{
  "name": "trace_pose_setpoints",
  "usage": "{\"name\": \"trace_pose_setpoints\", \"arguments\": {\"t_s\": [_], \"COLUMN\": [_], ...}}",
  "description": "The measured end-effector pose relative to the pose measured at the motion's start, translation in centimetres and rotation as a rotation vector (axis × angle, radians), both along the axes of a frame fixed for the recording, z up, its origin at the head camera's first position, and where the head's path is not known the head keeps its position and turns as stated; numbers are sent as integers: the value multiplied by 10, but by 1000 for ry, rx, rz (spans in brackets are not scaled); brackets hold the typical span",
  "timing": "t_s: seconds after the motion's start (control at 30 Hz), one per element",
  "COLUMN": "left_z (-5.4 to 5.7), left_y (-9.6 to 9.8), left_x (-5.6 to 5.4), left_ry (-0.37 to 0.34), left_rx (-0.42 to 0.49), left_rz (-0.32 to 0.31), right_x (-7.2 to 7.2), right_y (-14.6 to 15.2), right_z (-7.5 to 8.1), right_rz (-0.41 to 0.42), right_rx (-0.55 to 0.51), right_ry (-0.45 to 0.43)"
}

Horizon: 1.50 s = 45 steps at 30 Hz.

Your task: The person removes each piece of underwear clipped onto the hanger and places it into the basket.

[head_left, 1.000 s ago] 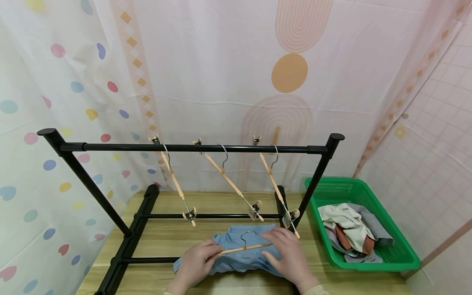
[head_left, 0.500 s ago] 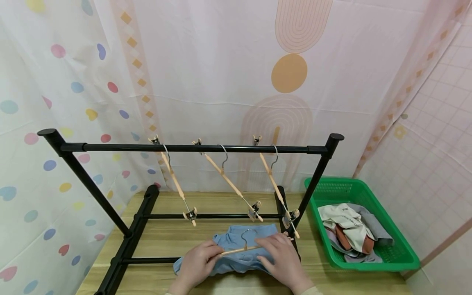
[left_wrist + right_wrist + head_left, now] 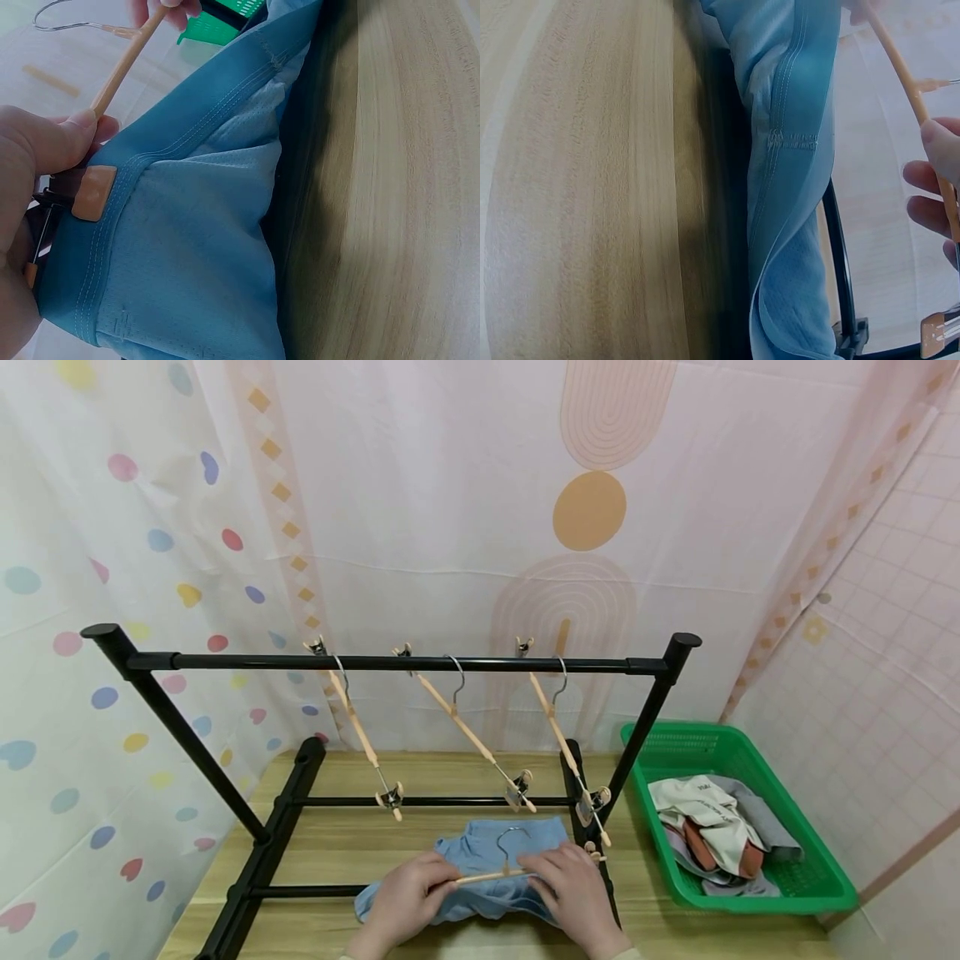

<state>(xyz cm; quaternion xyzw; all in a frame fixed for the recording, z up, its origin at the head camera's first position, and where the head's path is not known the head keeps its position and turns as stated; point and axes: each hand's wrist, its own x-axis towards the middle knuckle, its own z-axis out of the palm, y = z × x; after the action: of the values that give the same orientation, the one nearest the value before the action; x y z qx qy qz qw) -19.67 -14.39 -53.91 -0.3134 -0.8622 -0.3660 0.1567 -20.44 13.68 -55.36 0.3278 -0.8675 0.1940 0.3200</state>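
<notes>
A wooden clip hanger with a metal hook is held level in both hands, over a blue garment on the table. My left hand pinches the bar near its left end. In the left wrist view, the clip there sits on the garment's stitched waistband. My right hand holds the bar right of the hook, thumb on one side and fingers on the other. The right-end clip stands apart from the fabric in the right wrist view.
A black rack stands ahead, with three wooden clip hangers hanging from its rail, the middle hanger among them. On the right, a green basket holds crumpled clothes. A patterned curtain hangs behind.
My right hand has moved left along the bar and now grips it closer to the hook, leaving the right-end clip in sight. The hanger has shifted slightly right.
</notes>
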Motion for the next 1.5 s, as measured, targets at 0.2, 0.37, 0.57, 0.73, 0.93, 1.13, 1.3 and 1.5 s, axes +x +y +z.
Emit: {"name": "trace_pose_setpoints", "arguments": {"t_s": [0.2, 0.37, 0.57, 0.73, 0.93, 1.13, 1.3, 1.5], "left_z": [-2, -1, 6, 11, 18, 23, 24, 23], "left_y": [3, 4, 3, -1, -11, -18, -18, -17], "left_x": [0, -1, 1, 1, 2, 3, 2, 2], "left_ry": [2, -18, -56, -89, -48, -151, -241, -292], "left_rx": [-14, -27, -21, 17, -14, -93, -39, -12], "left_rz": [3, 1, 0, -9, 18, 61, 64, 85], "right_x": [-1, -1, 0, 1, 1, 2, 2, 3], "right_y": [0, 0, 0, 0, 1, 3, 3, 3], "right_z": [-1, -2, -2, -2, -3, -5, -7, -9], "right_rz": [6, 13, 10, -1, -20, -34, -43, -50], "right_rx": [-41, -63, -86, -87, -94, -97, -112, -119], "right_ry": [20, 7, -4, -17, -29, -51, -74, -62]}}
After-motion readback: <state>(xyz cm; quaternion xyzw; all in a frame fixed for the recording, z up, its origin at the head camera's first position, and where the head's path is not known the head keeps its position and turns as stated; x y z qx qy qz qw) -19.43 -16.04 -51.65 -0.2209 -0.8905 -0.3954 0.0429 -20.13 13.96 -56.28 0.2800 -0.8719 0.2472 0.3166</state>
